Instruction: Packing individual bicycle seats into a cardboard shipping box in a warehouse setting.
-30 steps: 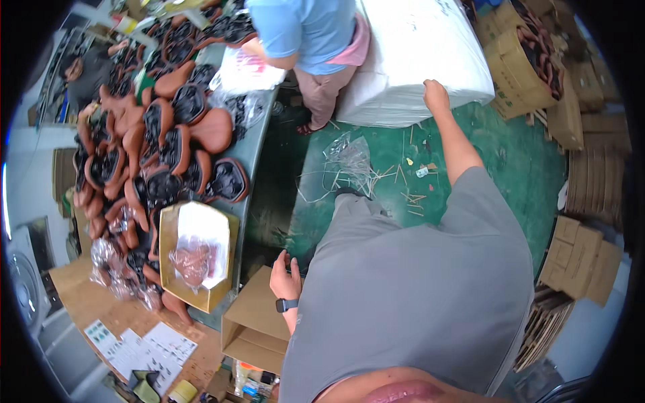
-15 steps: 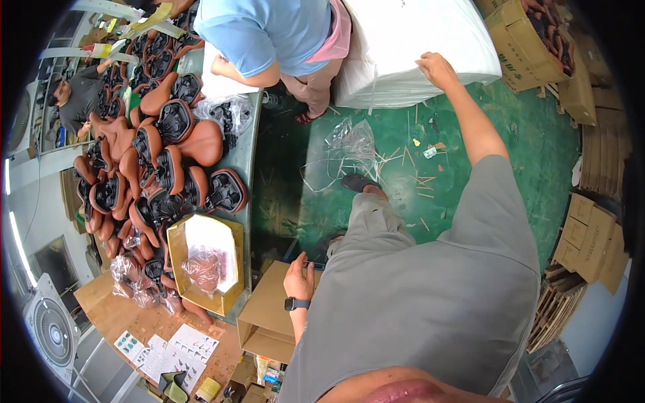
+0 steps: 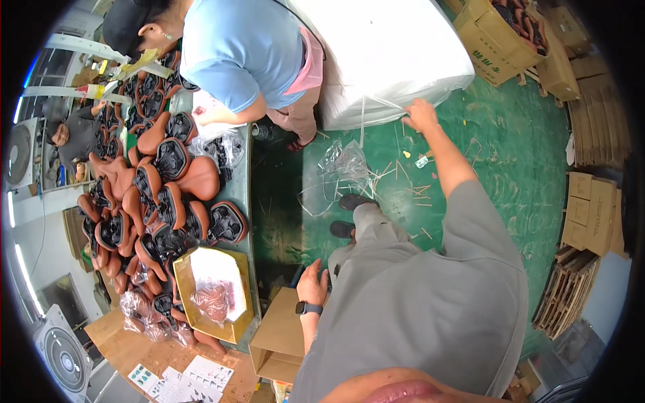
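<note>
Green workshop floor, strewn with scraps, beside a grey table heaped with saddles.
Right hand pinches one white wrapped bundle; left hand rests slack above one cardboard box.

1. Right arm: fully extended forward, elbow near straight, bare forearm out of a grey short sleeve.
2. Right hand: far end of reach, fingers curled down, palm hidden; whether it grips anything can't be told.
3. Left arm: bent, tucked close to torso.
4. Left hand: low at the hip, fingers loosely spread, dark watch on the wrist.
</note>
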### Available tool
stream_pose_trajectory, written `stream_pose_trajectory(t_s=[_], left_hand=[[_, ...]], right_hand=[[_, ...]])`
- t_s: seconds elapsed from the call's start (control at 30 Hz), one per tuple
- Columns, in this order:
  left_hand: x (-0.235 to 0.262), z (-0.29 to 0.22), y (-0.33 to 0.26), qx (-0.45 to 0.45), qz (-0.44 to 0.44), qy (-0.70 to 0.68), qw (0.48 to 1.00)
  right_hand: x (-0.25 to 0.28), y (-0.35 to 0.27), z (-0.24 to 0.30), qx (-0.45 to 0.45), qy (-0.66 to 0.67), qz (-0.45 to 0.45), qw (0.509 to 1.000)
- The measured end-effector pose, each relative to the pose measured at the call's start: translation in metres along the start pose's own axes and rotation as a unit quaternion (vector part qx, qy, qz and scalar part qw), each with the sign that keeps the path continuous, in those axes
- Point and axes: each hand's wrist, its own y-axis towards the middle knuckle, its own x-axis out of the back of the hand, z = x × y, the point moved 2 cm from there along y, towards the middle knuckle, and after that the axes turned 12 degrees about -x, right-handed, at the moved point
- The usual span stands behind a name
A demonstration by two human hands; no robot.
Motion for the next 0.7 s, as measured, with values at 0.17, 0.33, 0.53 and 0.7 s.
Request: stream_pose_trajectory(t_s=[0.17, 0.33, 0.53, 0.7], left_hand=[[0.000, 0.003, 0.026, -0.081, 0.015, 0.003, 0.997], [-0.007, 0.020, 0.029, -0.133, 0.002, 0.022, 0.991], [-0.032, -0.013, 0.052, -0.166, -0.055, -0.086, 0.981], [-0.093, -0.015, 0.110, -0.131, -0.076, -0.325, 0.934]], right_hand=[[0.023, -0.002, -0.109, -0.018, 0.019, 0.027, 0.999], [0.093, -0.054, -0.121, 0.036, 0.031, 0.046, 0.998], [0.105, -0.181, -0.079, 0.030, -0.028, 0.040, 0.998], [0.132, -0.298, 0.003, 0.073, -0.026, 0.065, 0.995]])
